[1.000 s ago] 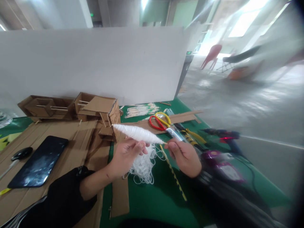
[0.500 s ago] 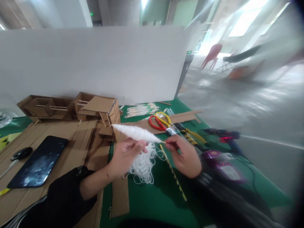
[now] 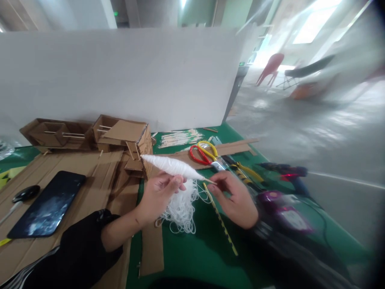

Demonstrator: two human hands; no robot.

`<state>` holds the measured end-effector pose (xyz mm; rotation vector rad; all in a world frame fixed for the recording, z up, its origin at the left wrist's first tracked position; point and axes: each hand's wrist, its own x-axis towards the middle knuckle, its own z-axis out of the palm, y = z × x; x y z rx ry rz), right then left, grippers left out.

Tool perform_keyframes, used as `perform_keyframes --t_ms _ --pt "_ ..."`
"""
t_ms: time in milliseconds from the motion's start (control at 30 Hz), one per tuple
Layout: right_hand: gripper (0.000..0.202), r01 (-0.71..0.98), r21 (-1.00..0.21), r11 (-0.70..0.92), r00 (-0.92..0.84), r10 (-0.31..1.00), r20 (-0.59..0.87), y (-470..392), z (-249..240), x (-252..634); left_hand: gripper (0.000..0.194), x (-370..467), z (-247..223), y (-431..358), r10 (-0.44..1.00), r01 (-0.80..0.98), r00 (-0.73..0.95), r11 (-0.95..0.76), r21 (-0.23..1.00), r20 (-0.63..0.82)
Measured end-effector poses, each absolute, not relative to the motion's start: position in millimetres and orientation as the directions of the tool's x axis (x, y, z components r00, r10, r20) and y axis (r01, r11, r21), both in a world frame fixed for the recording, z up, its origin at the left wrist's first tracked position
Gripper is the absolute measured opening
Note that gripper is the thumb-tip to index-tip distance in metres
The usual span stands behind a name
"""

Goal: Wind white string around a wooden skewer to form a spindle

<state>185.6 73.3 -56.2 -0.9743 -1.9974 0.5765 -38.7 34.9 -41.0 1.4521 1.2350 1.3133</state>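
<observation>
A white, spindle-shaped bobbin of wound string (image 3: 171, 165) is held up over the table, its thin wooden stick (image 3: 209, 181) poking out at the right end. My left hand (image 3: 159, 196) is closed at the bobbin's underside, thumb and fingertips against the windings; part of the fingers is hidden behind it. Thumb and forefinger of my right hand (image 3: 233, 198) pinch the stick's right end. Below, a loose heap of white string (image 3: 180, 212) lies on the green tabletop (image 3: 192, 261), with loops reaching toward my right hand. Beside it lies a yellow-and-black striped stick (image 3: 221, 220).
Scissors (image 3: 201, 155) with red and yellow handles and pliers (image 3: 248, 171) lie beyond my right hand. Farther right are a power drill (image 3: 282, 170) and purple packages (image 3: 285, 210). Cardboard boxes (image 3: 120, 134) stand back left; a phone (image 3: 48, 204) rests on cardboard.
More of the stick shows at my right fingertips, and the right thumb and forefinger have shifted along it. My left hand stays at the bobbin. The view has moved slightly.
</observation>
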Motion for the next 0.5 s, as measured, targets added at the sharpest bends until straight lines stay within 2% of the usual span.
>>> perform_keyframes --t_ms 133,267,433,500 --pt "0.004 0.488 -0.587 0.646 -0.359 0.762 0.539 74 -55 186 0.037 -39 -46 35 0.980 0.175 -0.008 -0.192 0.966 0.197" --pt "0.013 0.522 -0.541 0.659 -0.366 0.746 0.556 73 -52 188 0.039 -38 -54 36 0.985 0.174 0.010 -0.172 0.970 0.172" --pt "0.028 0.523 -0.595 0.610 -0.339 0.790 0.511 73 -51 187 0.040 -35 -62 38 0.985 0.143 -0.014 -0.167 0.976 0.170" --pt "0.024 0.509 -0.624 0.592 -0.340 0.805 0.486 74 -51 186 0.041 -34 -63 38 0.983 0.161 -0.040 -0.173 0.972 0.181"
